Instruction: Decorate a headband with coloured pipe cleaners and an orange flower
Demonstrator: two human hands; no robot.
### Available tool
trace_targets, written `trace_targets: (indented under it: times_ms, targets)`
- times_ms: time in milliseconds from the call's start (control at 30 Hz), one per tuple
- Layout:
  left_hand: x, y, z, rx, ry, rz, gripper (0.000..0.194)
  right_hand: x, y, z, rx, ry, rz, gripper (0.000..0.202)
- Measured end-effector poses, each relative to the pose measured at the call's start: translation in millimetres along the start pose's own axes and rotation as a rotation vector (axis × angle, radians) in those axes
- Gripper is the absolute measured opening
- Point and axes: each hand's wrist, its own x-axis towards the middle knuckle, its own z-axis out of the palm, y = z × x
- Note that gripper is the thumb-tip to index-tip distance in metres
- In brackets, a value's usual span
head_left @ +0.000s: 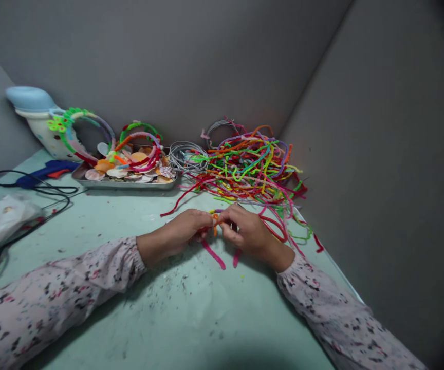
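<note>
My left hand [189,228] and my right hand [248,231] meet over the middle of the table, both with fingers closed in a pinch. Between the fingertips is a small piece of orange pipe cleaner [216,226], bent into a loop or twist. A pink pipe cleaner [214,255] hangs below the left fingers, and another pink end [237,258] shows under the right hand. A bit of purple and yellow pipe cleaner [217,211] sticks out behind the fingertips. How these pieces join is hidden by the fingers.
A tangled heap of colourful pipe cleaners [248,164] lies behind my hands, beside coiled grey wire [188,156]. To the left stand a metal tray [129,185] of seashells with fuzzy-wrapped rings, a blue glue gun [44,172], a black cord [58,190], a plastic bag [12,218] and a boot-shaped container [48,126]. Grey walls enclose the table.
</note>
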Motion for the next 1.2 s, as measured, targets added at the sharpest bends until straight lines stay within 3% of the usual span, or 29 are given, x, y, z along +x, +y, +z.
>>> trace_targets:
  times_ms: [100,167,233,300,433,600,767,867,1000,1100,1200]
  targets:
    - [2,-2,-4.5,-0.098,-0.112,-0.077,0.016,-4,4,-3,-0.121,-0.057,-0.160,0.020]
    - [2,-2,-5.0,-0.119,-0.118,-0.073,0.017,-5,4,-5,-0.111,-0.060,-0.168,0.022]
    - [2,-1,-3.6,-0.065,-0.057,0.007,0.019,-3,1,-7,-0.022,-0.008,-0.067,0.020]
    - [1,1,-1.2,0.011,0.023,0.105,0.021,0,-2,-7,0.129,0.038,0.148,0.017]
    - [0,3,2.3,0.114,0.131,0.226,0.015,7,-7,-6,0.556,-0.044,0.575,0.027]
    - [-2,3,3.5,0.275,0.159,0.300,0.009,10,-13,-5,0.755,-0.114,0.698,0.022]
    - [-3,2,5.8,0.293,0.143,0.294,0.011,10,-16,-1,0.733,-0.060,0.757,0.010]
    - [-3,2,7.2,0.251,0.124,0.270,0.009,9,-15,1,0.602,-0.021,0.661,0.005]
    - [-3,0,6.2,0.172,0.097,0.179,0.012,5,-11,-3,0.224,0.003,0.328,0.008]
    - [-2,-2,3.7,0.143,0.039,0.095,0.020,2,-10,-8,-0.064,-0.081,0.044,0.011]
    - [-2,-2,2.9,0.112,-0.004,0.051,0.025,1,-9,-13,-0.153,-0.135,-0.035,0.013]
